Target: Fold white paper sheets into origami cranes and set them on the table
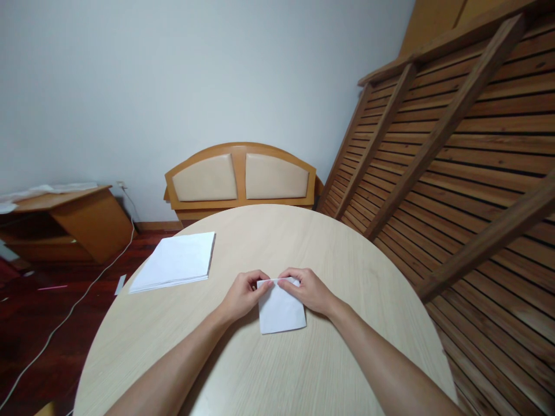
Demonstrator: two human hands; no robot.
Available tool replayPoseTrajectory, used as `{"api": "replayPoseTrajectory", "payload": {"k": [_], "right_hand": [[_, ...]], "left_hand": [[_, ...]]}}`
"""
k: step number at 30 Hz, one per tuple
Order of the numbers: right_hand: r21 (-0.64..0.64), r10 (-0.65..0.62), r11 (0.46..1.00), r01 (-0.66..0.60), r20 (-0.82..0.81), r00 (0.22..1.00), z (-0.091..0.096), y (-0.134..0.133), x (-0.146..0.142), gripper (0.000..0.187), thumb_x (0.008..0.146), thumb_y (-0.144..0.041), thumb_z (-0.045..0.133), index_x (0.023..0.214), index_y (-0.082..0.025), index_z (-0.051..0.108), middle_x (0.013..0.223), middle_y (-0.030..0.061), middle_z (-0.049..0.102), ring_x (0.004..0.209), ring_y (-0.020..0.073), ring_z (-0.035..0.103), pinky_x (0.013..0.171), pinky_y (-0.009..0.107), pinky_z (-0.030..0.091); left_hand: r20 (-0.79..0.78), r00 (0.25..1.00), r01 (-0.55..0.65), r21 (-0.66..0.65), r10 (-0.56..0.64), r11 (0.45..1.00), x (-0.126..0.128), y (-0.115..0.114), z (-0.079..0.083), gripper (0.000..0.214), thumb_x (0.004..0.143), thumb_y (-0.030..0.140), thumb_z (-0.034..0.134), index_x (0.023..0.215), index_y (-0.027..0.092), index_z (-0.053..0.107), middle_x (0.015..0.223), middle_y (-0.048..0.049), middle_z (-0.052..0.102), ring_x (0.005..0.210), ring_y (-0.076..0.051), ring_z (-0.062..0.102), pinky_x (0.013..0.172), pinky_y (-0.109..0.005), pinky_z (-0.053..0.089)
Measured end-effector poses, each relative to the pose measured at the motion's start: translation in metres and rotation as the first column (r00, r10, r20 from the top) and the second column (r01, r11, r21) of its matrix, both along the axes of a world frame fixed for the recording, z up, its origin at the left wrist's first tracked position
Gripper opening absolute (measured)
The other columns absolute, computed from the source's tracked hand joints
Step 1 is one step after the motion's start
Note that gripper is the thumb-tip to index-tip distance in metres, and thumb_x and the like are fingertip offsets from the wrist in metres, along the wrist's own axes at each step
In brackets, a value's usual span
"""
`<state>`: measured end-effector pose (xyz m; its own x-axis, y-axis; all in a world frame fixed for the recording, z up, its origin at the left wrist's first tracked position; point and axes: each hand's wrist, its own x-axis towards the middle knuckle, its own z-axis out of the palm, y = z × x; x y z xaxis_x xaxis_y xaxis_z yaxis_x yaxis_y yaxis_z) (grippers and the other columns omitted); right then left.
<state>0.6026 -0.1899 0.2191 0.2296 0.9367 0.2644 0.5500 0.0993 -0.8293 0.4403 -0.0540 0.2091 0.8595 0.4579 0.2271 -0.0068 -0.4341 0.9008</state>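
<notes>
A small piece of white paper (281, 312), seemingly folded, is held by its far edge above the round wooden table (338, 358). My left hand (247, 293) pinches the far left part of that edge, thumb on top and fingers curled behind. On the other side my right hand (307, 289) grips the far right part in the same way. Both thumb tips lie close together near the middle of the edge. The fingers behind the paper are partly hidden. To the left on the tabletop lies a stack of white paper sheets (177, 260).
A wooden headboard with cream panels (243, 176) stands beyond the table against the wall. Slatted wooden frames (433, 156) lean along the right side. On the left are a low wooden desk (95, 225) and a white cable (93, 283) across the dark red floor.
</notes>
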Motion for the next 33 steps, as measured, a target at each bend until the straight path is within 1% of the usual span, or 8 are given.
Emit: {"api": "replayPoseTrajectory", "payload": {"k": [3, 6, 11, 16, 20, 25, 29, 33], "right_hand": [[0.032, 0.027, 0.999, -0.029, 0.066, 0.997, 0.004, 0.001, -0.004, 0.026, 0.093, -0.04, 0.059, 0.089, -0.02, 0.075, 0.084, 0.0022, 0.073, 0.076, 0.0172, 0.065, 0.068, 0.026, 0.045], [0.032, 0.019, 0.999, -0.021, 0.072, 0.997, 0.004, 0.001, -0.003, 0.025, 0.092, -0.04, 0.06, 0.088, -0.021, 0.075, 0.083, 0.0018, 0.074, 0.074, 0.017, 0.065, 0.066, 0.026, 0.045], [-0.001, -0.074, 0.997, 0.075, -0.076, 0.994, -0.003, 0.001, 0.007, 0.03, 0.09, -0.044, 0.061, 0.086, -0.017, 0.073, 0.073, 0.0018, 0.068, 0.064, 0.0148, 0.058, 0.055, 0.024, 0.038], [0.022, -0.089, 0.995, 0.098, -0.254, 0.963, -0.008, 0.003, 0.015, 0.033, 0.089, -0.048, 0.062, 0.086, -0.016, 0.068, 0.071, 0.0015, 0.066, 0.062, 0.0139, 0.055, 0.055, 0.025, 0.038], [0.024, -0.098, 0.994, 0.106, -0.235, 0.967, -0.008, 0.003, 0.012, 0.033, 0.091, -0.047, 0.06, 0.088, -0.016, 0.07, 0.073, 0.0024, 0.067, 0.064, 0.0144, 0.057, 0.055, 0.025, 0.038], [0.006, -0.038, 0.999, 0.04, -0.191, 0.981, -0.005, 0.002, 0.003, 0.028, 0.091, -0.043, 0.062, 0.092, -0.017, 0.073, 0.082, 0.0053, 0.073, 0.074, 0.0169, 0.063, 0.061, 0.025, 0.043], [-0.002, -0.054, 0.998, 0.056, -0.27, 0.961, -0.006, 0.003, 0.003, 0.03, 0.088, -0.042, 0.065, 0.1, -0.015, 0.073, 0.085, 0.0072, 0.075, 0.075, 0.0179, 0.066, 0.063, 0.027, 0.045], [-0.033, -0.109, 0.994, 0.104, -0.304, 0.946, -0.009, 0.004, 0.009, 0.033, 0.084, -0.042, 0.069, 0.099, -0.014, 0.072, 0.087, 0.0092, 0.076, 0.076, 0.0194, 0.068, 0.066, 0.029, 0.048]], "left_hand": [[-0.026, 0.999, 0.026, 0.085, -0.024, 0.996, -0.001, -0.002, 0.003, 0.034, 0.089, 0.046, 0.059, 0.082, 0.014, 0.069, 0.072, -0.0031, 0.065, 0.064, -0.015, 0.053, 0.058, -0.023, 0.037], [-0.022, 1.0, 0.024, 0.111, -0.022, 0.994, -0.001, -0.003, 0.004, 0.035, 0.09, 0.046, 0.057, 0.077, 0.015, 0.066, 0.068, -0.0013, 0.062, 0.062, -0.014, 0.05, 0.056, -0.023, 0.035], [0.004, 1.0, 0.016, 0.049, -0.016, 0.999, -0.001, 0.0, 0.002, 0.034, 0.09, 0.045, 0.059, 0.074, 0.015, 0.063, 0.067, -0.0006, 0.06, 0.063, -0.014, 0.051, 0.057, -0.023, 0.037], [0.011, 1.0, 0.004, -0.042, -0.004, 0.999, 0.0, 0.001, 0.0, 0.034, 0.088, 0.046, 0.06, 0.074, 0.015, 0.062, 0.067, -0.0009, 0.061, 0.062, -0.014, 0.052, 0.057, -0.023, 0.038], [0.003, 1.0, 0.002, -0.045, -0.001, 0.999, 0.0, -0.001, 0.001, 0.032, 0.085, 0.044, 0.062, 0.073, 0.015, 0.063, 0.067, -0.002, 0.061, 0.062, -0.014, 0.053, 0.057, -0.024, 0.038], [-0.028, 0.999, 0.028, -0.025, -0.028, 0.999, 0.001, -0.002, 0.001, 0.031, 0.085, 0.043, 0.061, 0.076, 0.014, 0.065, 0.067, -0.002, 0.061, 0.06, -0.013, 0.052, 0.055, -0.023, 0.036], [0.01, 0.999, -0.033, -0.026, 0.033, 0.999, 0.002, 0.0, -0.001, 0.033, 0.087, 0.045, 0.06, 0.075, 0.014, 0.061, 0.064, 0.0002, 0.057, 0.058, -0.011, 0.048, 0.053, -0.022, 0.033], [0.069, 0.989, -0.127, -0.084, 0.133, 0.988, 0.003, 0.003, -0.005, 0.034, 0.087, 0.048, 0.059, 0.08, 0.015, 0.06, 0.061, 0.0019, 0.055, 0.053, -0.01, 0.046, 0.049, -0.02, 0.03]]}}
